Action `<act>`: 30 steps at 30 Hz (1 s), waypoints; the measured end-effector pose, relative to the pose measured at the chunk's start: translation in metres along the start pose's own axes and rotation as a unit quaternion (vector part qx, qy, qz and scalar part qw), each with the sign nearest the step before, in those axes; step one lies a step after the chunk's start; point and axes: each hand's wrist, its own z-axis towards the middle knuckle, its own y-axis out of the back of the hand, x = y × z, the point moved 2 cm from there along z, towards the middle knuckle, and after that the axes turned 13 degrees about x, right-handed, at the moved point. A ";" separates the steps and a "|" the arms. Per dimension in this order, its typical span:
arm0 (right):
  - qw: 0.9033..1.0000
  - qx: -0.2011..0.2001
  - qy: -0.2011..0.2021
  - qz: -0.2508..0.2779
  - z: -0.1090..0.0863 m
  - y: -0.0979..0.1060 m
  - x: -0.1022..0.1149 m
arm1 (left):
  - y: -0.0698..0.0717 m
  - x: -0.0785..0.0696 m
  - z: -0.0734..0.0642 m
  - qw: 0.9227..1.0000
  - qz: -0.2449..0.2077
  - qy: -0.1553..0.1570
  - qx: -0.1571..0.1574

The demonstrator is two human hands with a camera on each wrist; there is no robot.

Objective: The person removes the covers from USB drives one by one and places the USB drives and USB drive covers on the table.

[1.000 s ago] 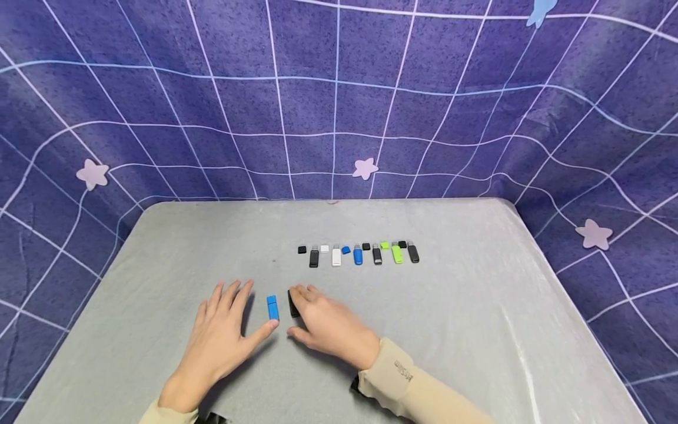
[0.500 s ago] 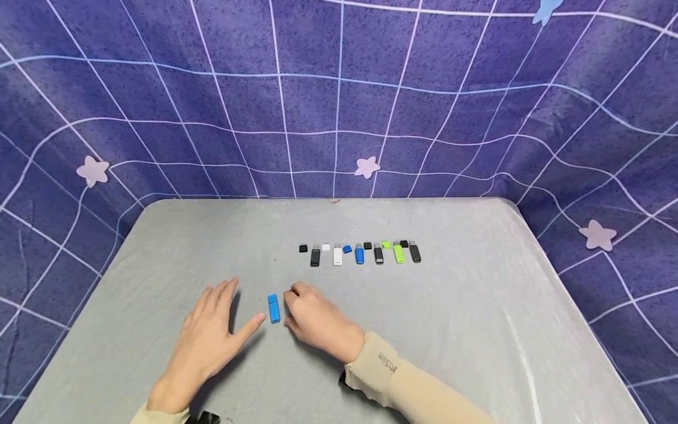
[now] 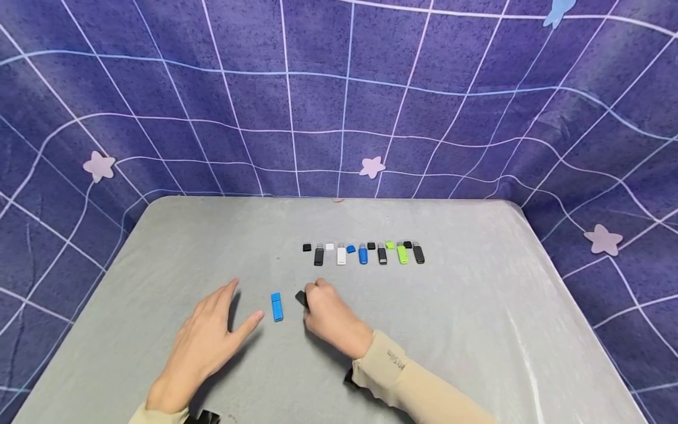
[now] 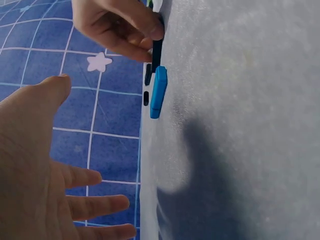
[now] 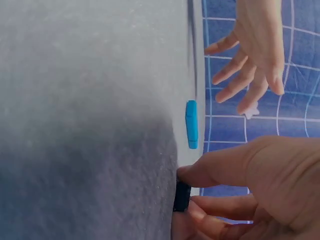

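Observation:
My right hand (image 3: 335,317) pinches a black USB stick (image 3: 302,298) between thumb and fingers, close over the table; most of the stick is hidden by the hand in the head view. In the right wrist view the dark end of this black stick (image 5: 182,196) shows between the fingertips. To its left lies a capped light-blue USB stick (image 3: 277,307), flat on the table. My left hand (image 3: 206,338) hovers left of the blue stick with fingers spread and straight, holding nothing. The left wrist view shows that hand's thumb and fingers (image 4: 100,204) apart from everything.
Beyond the hands runs a row of uncapped USB sticks, among them a white one (image 3: 341,255), a blue one (image 3: 362,254) and a green one (image 3: 402,254). Small caps lie beside them, such as a white cap (image 3: 329,247). A purple-blue curtain (image 3: 318,106) hangs behind the grey table (image 3: 477,330).
My right hand has closed its fingers on the black stick and shifted it slightly right, its far end turning leftward. My left hand has drawn back a little from the blue stick.

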 end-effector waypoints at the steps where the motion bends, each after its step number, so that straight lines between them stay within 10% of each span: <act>1: 1.000 0.004 -0.009 0.014 -0.001 0.001 -0.002 | 0.001 -0.001 0.000 1.000 -0.001 -0.002 0.001; 13: 0.990 0.030 0.026 0.138 -0.021 0.031 -0.016 | 0.002 -0.027 0.008 0.998 -0.027 -0.054 0.000; 30: 0.980 -0.045 0.075 0.181 -0.066 0.081 -0.024 | 0.004 -0.092 0.018 0.983 -0.101 -0.151 0.012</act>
